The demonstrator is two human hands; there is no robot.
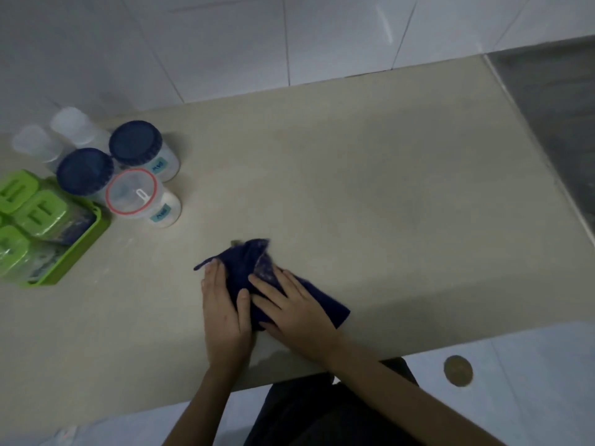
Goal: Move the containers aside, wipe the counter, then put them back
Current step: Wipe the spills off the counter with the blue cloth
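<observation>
A dark blue cloth [244, 268] lies bunched on the beige counter [370, 175] near its front edge. My left hand [225, 304] presses on the cloth's left side, thumb on the fabric. My right hand [293, 304] lies flat over its right side, fingers spread. The containers stand grouped at the far left: two jars with dark blue lids [135, 143] [85, 171], a clear jar with a red-rimmed lid [132, 192], and two frosted white jars [72, 122] [30, 141] behind them.
A green tray [80, 249] with several green-lidded boxes [42, 214] sits at the left edge. White wall tiles [257, 37] back the counter. A steel sink surface [553, 101] adjoins the counter's right end. A round floor drain [458, 370] lies below.
</observation>
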